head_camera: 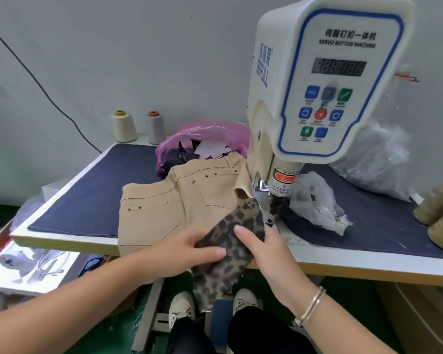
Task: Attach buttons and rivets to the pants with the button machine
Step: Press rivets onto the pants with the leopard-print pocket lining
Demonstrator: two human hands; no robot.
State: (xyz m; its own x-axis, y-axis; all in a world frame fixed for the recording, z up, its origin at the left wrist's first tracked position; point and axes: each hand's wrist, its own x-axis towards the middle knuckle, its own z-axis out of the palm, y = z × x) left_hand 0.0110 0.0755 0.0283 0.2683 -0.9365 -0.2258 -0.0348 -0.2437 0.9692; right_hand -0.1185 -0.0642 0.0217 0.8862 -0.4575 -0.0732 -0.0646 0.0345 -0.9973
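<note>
A strip of leopard-print fabric (238, 226) runs from under the button machine's punch (276, 200) down over the table's front edge. My left hand (189, 249) grips the strip from its left side, thumb on top. From the right, my right hand (261, 249) pinches the strip with a finger laid across it. Tan pants (164, 200) with several brass rivets lie flat on the table to the left of the punch. The white servo button machine (330, 80) towers over the right of the table.
A dark blue mat (100, 190) covers the table. A pink bag of scraps (202, 141) and two thread cones (124, 126) stand at the back. Clear plastic bags (317, 200) lie right of the punch, and olive thread cones (437, 208) are at the far right. My feet and a pedal (220, 320) are below.
</note>
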